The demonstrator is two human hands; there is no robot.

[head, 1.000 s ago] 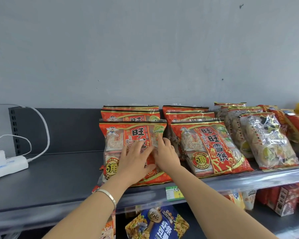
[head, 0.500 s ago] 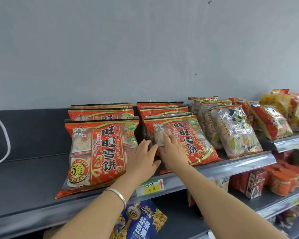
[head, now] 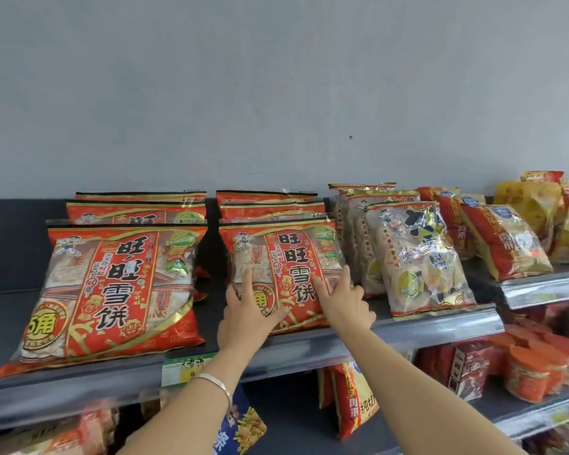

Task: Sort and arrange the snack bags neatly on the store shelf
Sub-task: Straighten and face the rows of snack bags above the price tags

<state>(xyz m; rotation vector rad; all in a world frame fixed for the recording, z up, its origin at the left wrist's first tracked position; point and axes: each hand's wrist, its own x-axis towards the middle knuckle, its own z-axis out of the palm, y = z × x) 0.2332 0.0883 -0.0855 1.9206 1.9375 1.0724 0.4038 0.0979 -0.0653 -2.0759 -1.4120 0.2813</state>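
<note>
Both hands lie flat with fingers spread on the front red rice-cracker bag (head: 286, 274) of the second stack, left hand (head: 245, 318) low, right hand (head: 344, 302) beside; gripping nothing; the straightening step seems underway; next, squaring it against the left stack (head: 112, 290) on the shelf (head: 309, 351)

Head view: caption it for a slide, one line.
Both hands, left and right, press flat on the second red bag on the shelf.

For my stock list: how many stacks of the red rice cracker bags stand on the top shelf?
2: the left stack and the right stack, under both hands. Bags behind each front one are mostly hidden.
</note>
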